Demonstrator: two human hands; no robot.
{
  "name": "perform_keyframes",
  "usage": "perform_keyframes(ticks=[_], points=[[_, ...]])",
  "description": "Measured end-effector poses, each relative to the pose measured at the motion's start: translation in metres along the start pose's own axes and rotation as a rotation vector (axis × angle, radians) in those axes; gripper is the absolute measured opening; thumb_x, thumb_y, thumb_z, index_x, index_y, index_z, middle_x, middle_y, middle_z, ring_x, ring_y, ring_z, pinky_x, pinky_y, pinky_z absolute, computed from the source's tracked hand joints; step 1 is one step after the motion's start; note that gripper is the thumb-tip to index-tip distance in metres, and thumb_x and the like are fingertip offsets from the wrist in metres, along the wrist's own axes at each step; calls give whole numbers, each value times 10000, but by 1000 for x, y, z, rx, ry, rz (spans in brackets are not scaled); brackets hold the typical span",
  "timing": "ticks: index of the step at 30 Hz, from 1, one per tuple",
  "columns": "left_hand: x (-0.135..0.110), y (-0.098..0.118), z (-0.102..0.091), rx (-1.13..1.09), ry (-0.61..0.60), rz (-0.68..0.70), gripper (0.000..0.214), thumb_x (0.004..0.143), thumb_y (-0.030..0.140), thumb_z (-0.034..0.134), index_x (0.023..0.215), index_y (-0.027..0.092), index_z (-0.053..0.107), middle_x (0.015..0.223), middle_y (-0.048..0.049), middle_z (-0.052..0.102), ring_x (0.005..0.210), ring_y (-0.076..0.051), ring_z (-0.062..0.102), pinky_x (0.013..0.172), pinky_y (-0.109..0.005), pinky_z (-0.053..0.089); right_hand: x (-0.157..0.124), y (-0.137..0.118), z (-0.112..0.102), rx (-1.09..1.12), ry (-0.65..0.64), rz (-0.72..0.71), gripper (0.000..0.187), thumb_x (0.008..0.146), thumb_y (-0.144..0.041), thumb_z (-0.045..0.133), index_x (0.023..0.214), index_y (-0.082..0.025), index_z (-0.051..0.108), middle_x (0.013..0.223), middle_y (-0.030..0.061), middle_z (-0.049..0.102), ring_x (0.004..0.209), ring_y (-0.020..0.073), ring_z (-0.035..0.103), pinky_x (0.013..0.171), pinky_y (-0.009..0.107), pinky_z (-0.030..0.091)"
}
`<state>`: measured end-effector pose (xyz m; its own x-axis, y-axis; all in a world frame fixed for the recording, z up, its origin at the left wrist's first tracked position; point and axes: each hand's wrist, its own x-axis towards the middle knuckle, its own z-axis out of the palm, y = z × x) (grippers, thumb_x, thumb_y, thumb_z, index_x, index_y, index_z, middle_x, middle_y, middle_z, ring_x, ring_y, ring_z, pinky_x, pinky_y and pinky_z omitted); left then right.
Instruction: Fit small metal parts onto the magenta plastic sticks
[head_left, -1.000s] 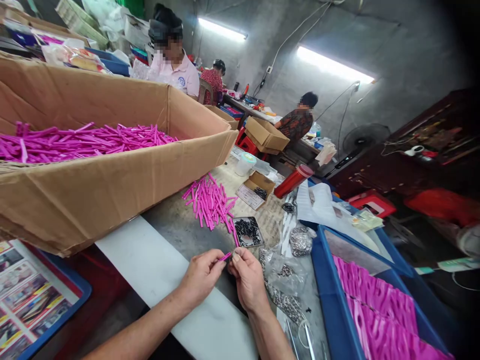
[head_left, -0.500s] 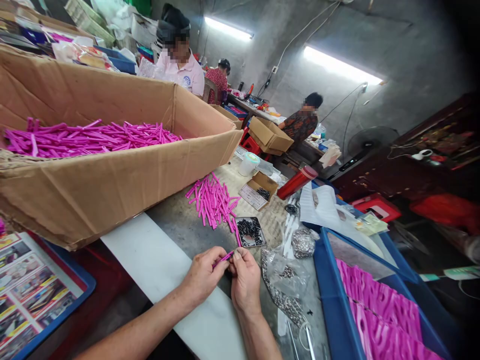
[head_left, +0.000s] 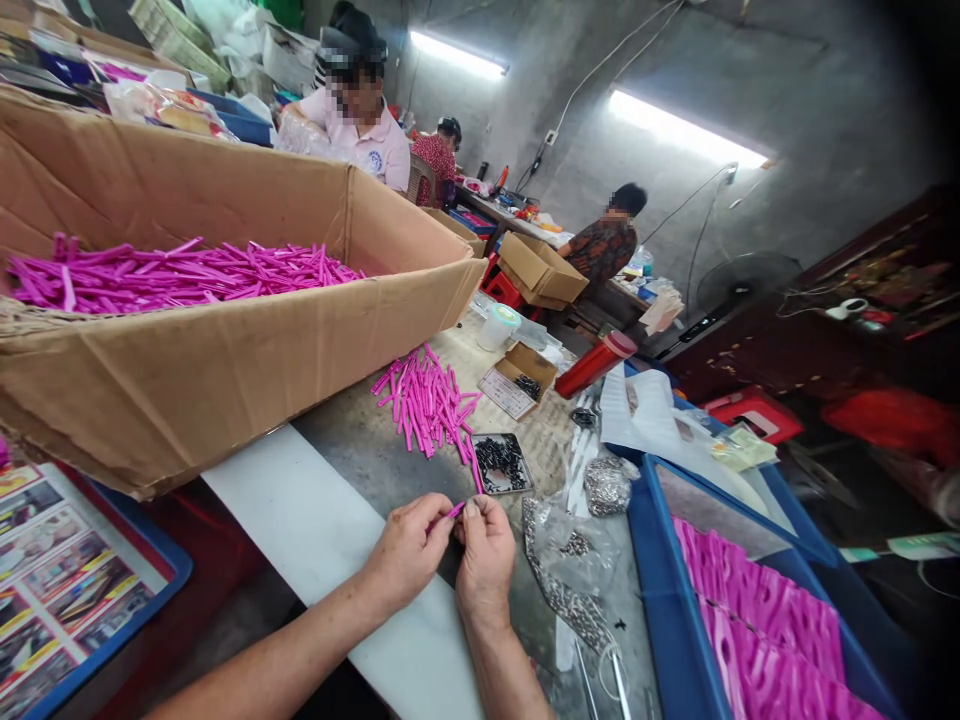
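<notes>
A thin pink plastic strip (head_left: pixel 456 509) runs between my two hands, over the near part of the worktable. My left hand (head_left: pixel 409 550) is closed around it, with thumb and forefinger pinching. At its other end, the thumb and fingers of my right hand (head_left: pixel 486 565) are pinched together. Whether a small part sits between those fingertips is hidden. Just beyond my hands, a small square tray (head_left: pixel 504 490) holds little black parts (head_left: pixel 495 457). One pink strip lies against its left side. To the left of the tray spreads a pile of pink strips (head_left: pixel 427 405).
A big cardboard box (head_left: pixel 247 370) of pink strips stands at the left. At the right, a blue bin (head_left: pixel 660 580) holds pink pieces. Bagged metal parts (head_left: pixel 574 545), tweezers (head_left: pixel 585 680), a small carton (head_left: pixel 514 393) and a red flask (head_left: pixel 592 365) lie nearby. Co-workers sit beyond.
My right hand has shifted slightly left and nearer to my left hand, so less of the strip shows between them. A co-worker in the background has moved an arm.
</notes>
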<state>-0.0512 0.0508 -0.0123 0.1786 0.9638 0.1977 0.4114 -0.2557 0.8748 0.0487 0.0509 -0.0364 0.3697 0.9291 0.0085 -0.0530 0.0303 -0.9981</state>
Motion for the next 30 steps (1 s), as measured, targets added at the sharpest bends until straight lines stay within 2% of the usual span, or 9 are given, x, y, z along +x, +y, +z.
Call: perform_keyframes(ticks=[5, 13, 24, 30], points=[[0, 0, 0, 9, 7, 2, 162, 753, 135, 382, 674, 173, 518, 569, 25, 524, 546, -110, 494, 527, -195, 381, 0, -1, 3, -9, 17, -10, 171, 682, -336, 514, 740, -180, 479, 602, -36, 456, 539, 101, 447, 494, 212, 362], [1, 0, -1, -14, -11, 50, 201, 774, 129, 377, 767, 169, 573, 724, -21, 606, 647, -125, 541, 617, -210, 409, -1, -4, 3, -29, -11, -18, 187, 683, -329, 518, 780, -168, 510, 600, -28, 477, 548, 106, 450, 483, 215, 353], [3, 6, -2, -94, 3, 10, 249, 774, 162, 389, 585, 161, 552, 545, 27, 532, 521, -95, 473, 520, -180, 363, -3, -8, -3, -3, -82, 10, 173, 695, -310, 525, 775, -157, 508, 517, -65, 395, 454, 76, 355, 442, 203, 314], [2, 6, -2, -117, -14, -6, 271, 783, 184, 372, 570, 165, 538, 536, 29, 513, 521, -97, 458, 526, -187, 350, -3, -13, -5, 39, -121, 5, 157, 702, -298, 522, 765, -155, 504, 511, -67, 400, 447, 68, 347, 439, 193, 308]])
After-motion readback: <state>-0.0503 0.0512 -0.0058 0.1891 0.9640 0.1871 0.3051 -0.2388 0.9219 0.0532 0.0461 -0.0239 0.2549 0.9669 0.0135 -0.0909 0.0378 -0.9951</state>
